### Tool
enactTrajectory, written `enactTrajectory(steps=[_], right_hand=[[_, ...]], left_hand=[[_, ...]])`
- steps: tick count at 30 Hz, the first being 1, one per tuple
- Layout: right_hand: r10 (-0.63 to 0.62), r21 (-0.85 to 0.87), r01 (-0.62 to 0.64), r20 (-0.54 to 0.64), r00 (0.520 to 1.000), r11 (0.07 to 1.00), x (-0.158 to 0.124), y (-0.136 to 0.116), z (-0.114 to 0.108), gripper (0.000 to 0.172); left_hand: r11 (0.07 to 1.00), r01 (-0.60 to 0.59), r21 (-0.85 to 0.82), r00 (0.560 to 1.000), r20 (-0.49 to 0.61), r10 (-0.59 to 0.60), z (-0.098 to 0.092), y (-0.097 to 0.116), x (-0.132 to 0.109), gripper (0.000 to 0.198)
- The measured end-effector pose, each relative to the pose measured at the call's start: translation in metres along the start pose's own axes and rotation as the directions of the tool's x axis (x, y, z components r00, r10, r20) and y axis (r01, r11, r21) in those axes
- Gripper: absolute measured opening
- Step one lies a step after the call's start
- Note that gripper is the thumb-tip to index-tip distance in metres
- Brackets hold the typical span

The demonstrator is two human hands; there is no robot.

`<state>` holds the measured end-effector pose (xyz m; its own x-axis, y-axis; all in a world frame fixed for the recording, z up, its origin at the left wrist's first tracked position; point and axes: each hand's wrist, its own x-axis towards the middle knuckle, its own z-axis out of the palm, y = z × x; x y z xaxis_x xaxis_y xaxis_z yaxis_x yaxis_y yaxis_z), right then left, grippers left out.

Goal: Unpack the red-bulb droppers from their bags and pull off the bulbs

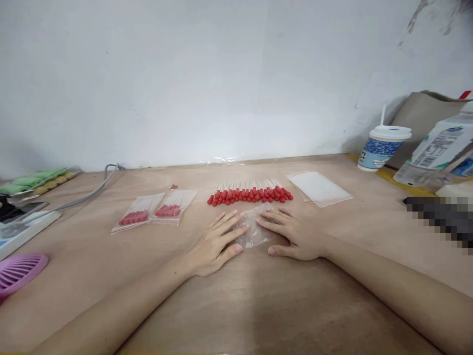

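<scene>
My left hand [214, 242] lies flat on the wooden table [236, 305], fingers stretched out, its fingertips on the left edge of a small clear plastic bag [254, 230]. My right hand [291, 232] also lies flat with fingers spread, touching the bag's right edge. The bag looks empty. Just beyond it lies a row of red-tipped white sticks [250, 193]. Two filled clear bags of the same red-tipped sticks [137, 213] [172, 207] lie to the left.
A stack of empty clear bags [320, 188] lies at right. Further right stand a lidded cup with straw [383, 147], a plastic bottle [436, 148] and a grey bag [424, 114]. At left are a purple fan [18, 271], a power strip with cable [25, 230] and green items [33, 178].
</scene>
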<state>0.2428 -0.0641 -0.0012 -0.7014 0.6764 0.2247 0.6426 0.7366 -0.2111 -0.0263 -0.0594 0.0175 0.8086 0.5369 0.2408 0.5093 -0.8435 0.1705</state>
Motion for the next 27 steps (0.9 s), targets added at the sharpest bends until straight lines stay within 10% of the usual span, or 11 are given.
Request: enactTrajectory(steps=[4, 14, 22, 27], right_hand=[[0.052, -0.034, -0.052, 0.0, 0.999, 0.998, -0.001, -0.004, -0.001, 0.066], [0.126, -0.065, -0.147, -0.254, 0.959, 0.987, 0.002, -0.011, 0.0, 0.033], [0.001, 0.051, 0.002, -0.061, 0.998, 0.999, 0.003, 0.002, -0.005, 0.047], [0.125, 0.204, -0.088, -0.176, 0.976, 0.975, 0.003, 0.004, 0.004, 0.027]], left_hand=[[0.996, 0.068, -0.062, 0.993, 0.098, -0.062, 0.0, -0.002, -0.001, 0.039], [0.982, 0.13, -0.135, 0.982, -0.117, -0.146, 0.005, -0.003, 0.0, 0.034], [0.986, 0.154, -0.058, 0.987, -0.029, -0.155, -0.001, -0.004, -0.004, 0.037], [0.971, 0.195, -0.136, 0.969, -0.126, -0.212, 0.0, -0.006, -0.007, 0.032]])
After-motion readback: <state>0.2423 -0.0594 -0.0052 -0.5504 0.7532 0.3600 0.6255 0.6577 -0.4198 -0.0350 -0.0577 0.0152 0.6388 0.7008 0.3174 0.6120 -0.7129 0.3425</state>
